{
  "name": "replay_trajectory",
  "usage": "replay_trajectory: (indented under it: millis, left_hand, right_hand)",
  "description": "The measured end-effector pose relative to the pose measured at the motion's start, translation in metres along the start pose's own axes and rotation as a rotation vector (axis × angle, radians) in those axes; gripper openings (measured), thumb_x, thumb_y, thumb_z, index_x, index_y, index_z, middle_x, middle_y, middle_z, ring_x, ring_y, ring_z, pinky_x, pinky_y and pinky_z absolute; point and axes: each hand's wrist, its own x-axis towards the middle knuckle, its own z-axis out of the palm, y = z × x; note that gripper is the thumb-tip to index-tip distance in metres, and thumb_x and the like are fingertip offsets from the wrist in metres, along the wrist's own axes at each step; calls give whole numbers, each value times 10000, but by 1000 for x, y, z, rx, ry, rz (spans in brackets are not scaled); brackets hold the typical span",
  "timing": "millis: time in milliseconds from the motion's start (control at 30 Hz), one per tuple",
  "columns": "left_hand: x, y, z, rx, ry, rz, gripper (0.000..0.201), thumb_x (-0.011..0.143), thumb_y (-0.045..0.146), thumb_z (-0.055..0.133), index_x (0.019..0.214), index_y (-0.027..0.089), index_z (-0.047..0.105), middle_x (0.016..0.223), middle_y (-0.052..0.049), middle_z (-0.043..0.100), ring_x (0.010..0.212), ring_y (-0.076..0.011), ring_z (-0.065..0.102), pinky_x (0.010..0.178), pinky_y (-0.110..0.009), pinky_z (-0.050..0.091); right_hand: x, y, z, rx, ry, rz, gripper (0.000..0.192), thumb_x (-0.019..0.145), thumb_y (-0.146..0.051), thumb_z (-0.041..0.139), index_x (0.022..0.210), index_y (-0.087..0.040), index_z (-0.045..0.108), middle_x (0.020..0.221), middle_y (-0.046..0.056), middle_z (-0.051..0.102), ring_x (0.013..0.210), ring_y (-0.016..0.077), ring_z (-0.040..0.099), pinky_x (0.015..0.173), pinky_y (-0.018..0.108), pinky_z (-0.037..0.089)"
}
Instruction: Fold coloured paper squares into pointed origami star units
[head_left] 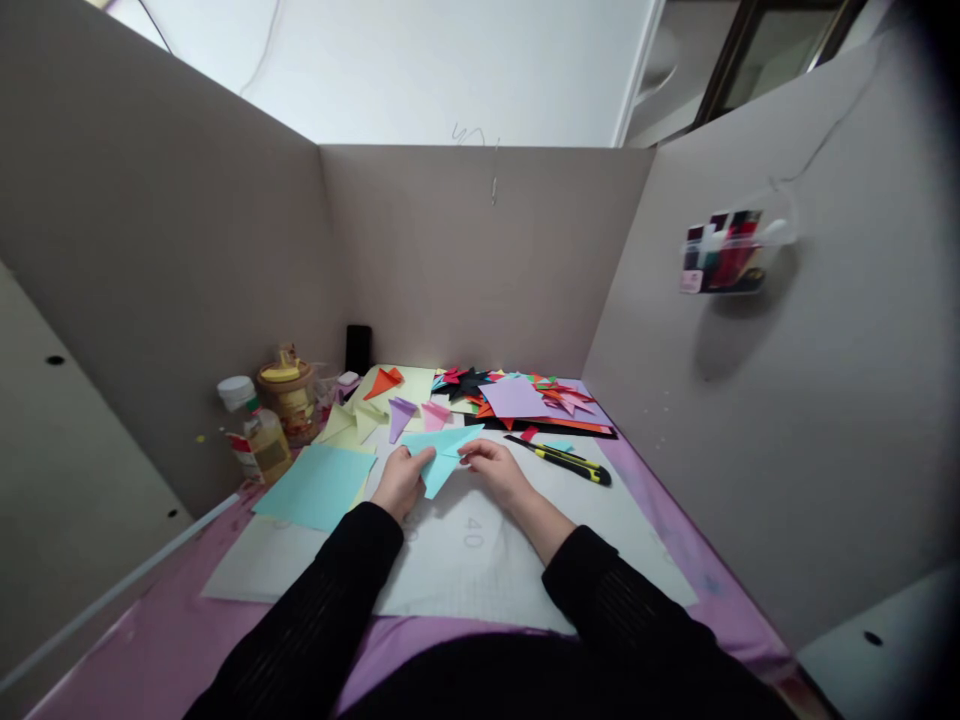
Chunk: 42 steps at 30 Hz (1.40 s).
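A light-blue piece of folded paper point(444, 452) is held up over the white sheet, its points spread outward. My left hand point(405, 480) pinches its left side, thumb on top. With its fingers closed at the right edge, my right hand point(495, 468) also grips the folded paper; its fingertips partly cover that edge. Left of my left hand lies a flat light-blue paper square point(316, 487). Beyond my hands are folded pieces in purple point(402, 417), pink point(435, 416) and orange point(384, 382). A black-and-yellow utility knife point(566, 460) lies to the right.
Colourful folded paper stars point(466, 384) and a lilac paper square point(514, 397) lie at the back. A bottle point(259, 440), a brown jar point(291, 400) and a black phone-like object point(358, 350) stand left. Grey panels point(480, 260) enclose the table; a clear holder point(731, 250) hangs right.
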Motion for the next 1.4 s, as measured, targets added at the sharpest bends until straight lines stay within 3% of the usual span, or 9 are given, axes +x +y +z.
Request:
replay_trajectory:
  millis: [100, 267, 400, 500, 633, 733, 867, 1000, 1400]
  left_hand:
    - [0, -1, 0, -8, -21, -33, 226, 660, 210, 697, 849, 127, 605, 762, -73, 697, 746, -224, 661, 644, -298, 520]
    - [-3, 0, 3, -30, -124, -105, 306, 680, 222, 683, 949, 101, 600, 825, -93, 682, 719, -196, 650, 611, -266, 509]
    - [-6, 10, 3, 27, -87, 18, 564, 694, 258, 670, 1218, 184, 475, 891, -55, 660, 738, -156, 638, 645, -252, 495]
    - [-7, 22, -1, 205, -89, 160, 657, 705, 264, 642, 1316, 243, 400, 919, -37, 658, 816, -157, 622, 740, -274, 475]
    - [-8, 32, -4, 476, -199, 305, 463, 671, 164, 568, 1130, 200, 620, 950, -51, 670, 891, -195, 593, 808, -293, 444]
    - [-10, 32, -3, 583, -176, 352, 346, 645, 135, 556, 946, 202, 712, 964, -49, 681, 880, -212, 593, 842, -309, 438]
    - [-10, 29, -4, 644, -106, 388, 259, 641, 171, 643, 881, 207, 735, 920, -53, 708, 896, -230, 607, 889, -329, 427]
    - [-8, 27, -8, 670, -123, 445, 224, 663, 227, 690, 881, 210, 740, 939, -65, 712, 899, -240, 628, 854, -332, 458]
    - [-10, 26, -7, 666, -81, 591, 136, 677, 284, 713, 801, 242, 749, 822, -56, 713, 805, -236, 631, 817, -355, 472]
  right_hand:
    - [-2, 6, 4, -82, -50, -31, 245, 629, -149, 567, 824, -191, 710, 733, 13, 675, 698, 150, 604, 686, 268, 454]
    - [0, 6, 1, -82, -1, -39, 161, 607, -214, 675, 762, -189, 715, 755, 32, 696, 682, 173, 616, 694, 304, 472]
    - [4, -2, -5, 12, 39, -17, 160, 560, -235, 716, 714, -194, 704, 690, 18, 684, 652, 175, 614, 672, 308, 479]
    - [8, -6, -11, 52, 66, -29, 152, 548, -228, 717, 695, -195, 698, 676, 9, 677, 638, 161, 602, 662, 293, 474]
    - [12, -6, -18, 115, 49, -42, 157, 551, -218, 721, 704, -195, 695, 659, -2, 662, 611, 138, 580, 639, 265, 455]
    - [12, -6, -20, 131, 12, -28, 159, 550, -233, 732, 698, -194, 690, 655, 0, 657, 607, 140, 576, 634, 270, 451]
    - [9, -9, -19, 117, -18, -39, 155, 555, -250, 739, 688, -195, 683, 660, 4, 655, 618, 149, 580, 635, 280, 455]
    - [7, -13, -16, 124, -23, -39, 157, 553, -256, 742, 682, -198, 673, 666, 3, 654, 613, 149, 583, 621, 278, 460]
    - [5, -13, -12, 59, 98, -129, 141, 545, -239, 751, 641, -194, 659, 662, 6, 646, 631, 151, 591, 630, 284, 474]
